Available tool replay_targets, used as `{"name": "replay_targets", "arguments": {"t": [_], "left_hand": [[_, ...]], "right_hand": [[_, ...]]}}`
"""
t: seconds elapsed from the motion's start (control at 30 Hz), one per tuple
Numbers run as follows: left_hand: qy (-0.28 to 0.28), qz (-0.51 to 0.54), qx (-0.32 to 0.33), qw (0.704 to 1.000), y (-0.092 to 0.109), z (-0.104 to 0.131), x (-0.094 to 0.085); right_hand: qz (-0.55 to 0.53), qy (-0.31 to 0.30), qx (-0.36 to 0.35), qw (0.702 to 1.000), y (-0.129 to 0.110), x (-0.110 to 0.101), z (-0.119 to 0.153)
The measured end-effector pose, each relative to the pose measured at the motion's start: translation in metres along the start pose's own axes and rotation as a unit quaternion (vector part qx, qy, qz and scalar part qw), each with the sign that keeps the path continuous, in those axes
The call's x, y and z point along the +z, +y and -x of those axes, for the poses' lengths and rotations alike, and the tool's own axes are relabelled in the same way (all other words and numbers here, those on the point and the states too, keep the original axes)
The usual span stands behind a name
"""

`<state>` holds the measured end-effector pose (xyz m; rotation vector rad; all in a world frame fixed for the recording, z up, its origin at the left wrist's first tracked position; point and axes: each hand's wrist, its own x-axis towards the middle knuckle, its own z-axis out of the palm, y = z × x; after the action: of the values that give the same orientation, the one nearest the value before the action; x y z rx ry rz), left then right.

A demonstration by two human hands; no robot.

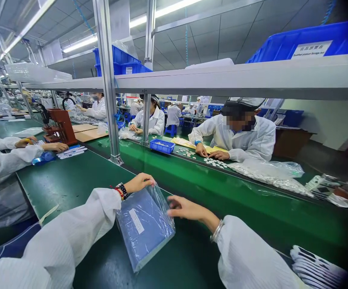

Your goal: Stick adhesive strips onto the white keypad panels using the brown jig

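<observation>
A blue, box-shaped block (148, 216) with a white label (136, 221) lies inside a clear plastic bag (161, 198), tilted over the green bench in front of me. At the top edge, my left hand (139, 182) pinches the bag's loose film between thumb and fingers. Close by the bag's right side is my right hand (184, 208), its fingers bent and apart, slightly blurred. Nothing shows in that hand; whether its fingertips touch the film is hard to see.
A green conveyor belt (192, 180) runs beyond the bench (101, 257). Striped white pieces (317, 267) are stacked at the lower right. A metal post (106, 80) supports the overhead shelf (222, 78). Co-workers' hands are at the left bench and across the belt, near a blue tray (162, 147).
</observation>
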<state>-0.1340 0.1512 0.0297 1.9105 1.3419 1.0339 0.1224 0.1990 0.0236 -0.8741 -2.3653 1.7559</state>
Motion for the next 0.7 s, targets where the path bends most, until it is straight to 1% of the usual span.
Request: {"name": "replay_targets", "arguments": {"t": [0.07,0.1,0.13,0.2,0.27,0.37,0.43,0.53,0.63,0.7], "left_hand": [[0.004,0.001,0.003,1.0,-0.003,0.001,0.005],[0.008,0.002,0.002,1.0,-0.005,0.002,0.007],[0.011,0.004,0.0,1.0,-0.007,0.003,0.009],[0.017,0.005,-0.006,1.0,-0.01,0.006,0.011],[0.02,0.003,-0.011,1.0,-0.011,0.008,0.011],[0.033,-0.013,-0.016,0.999,-0.011,0.007,0.012],[0.051,-0.031,-0.016,0.998,-0.01,0.004,0.016],[0.07,-0.063,-0.008,0.996,-0.008,-0.005,0.029],[0.054,-0.087,0.007,0.995,-0.006,-0.016,0.045],[0.029,-0.099,0.017,0.994,-0.004,-0.022,0.05]], "right_hand": [[-0.053,0.064,-0.058,0.995,-0.001,0.015,-0.015],[-0.079,0.079,-0.079,0.991,-0.002,0.022,-0.022],[-0.102,0.083,-0.092,0.987,-0.002,0.029,-0.029],[-0.136,0.07,-0.105,0.983,-0.004,0.037,-0.038],[-0.155,0.045,-0.11,0.981,-0.005,0.037,-0.04],[-0.149,-0.016,-0.099,0.984,-0.005,0.026,-0.032],[-0.115,-0.079,-0.073,0.987,-0.004,0.018,-0.021],[-0.037,-0.161,-0.04,0.985,-0.007,0.013,-0.002],[0.014,-0.199,-0.042,0.979,-0.014,0.017,0.016],[0.039,-0.208,-0.067,0.975,-0.016,0.021,0.026]]}}
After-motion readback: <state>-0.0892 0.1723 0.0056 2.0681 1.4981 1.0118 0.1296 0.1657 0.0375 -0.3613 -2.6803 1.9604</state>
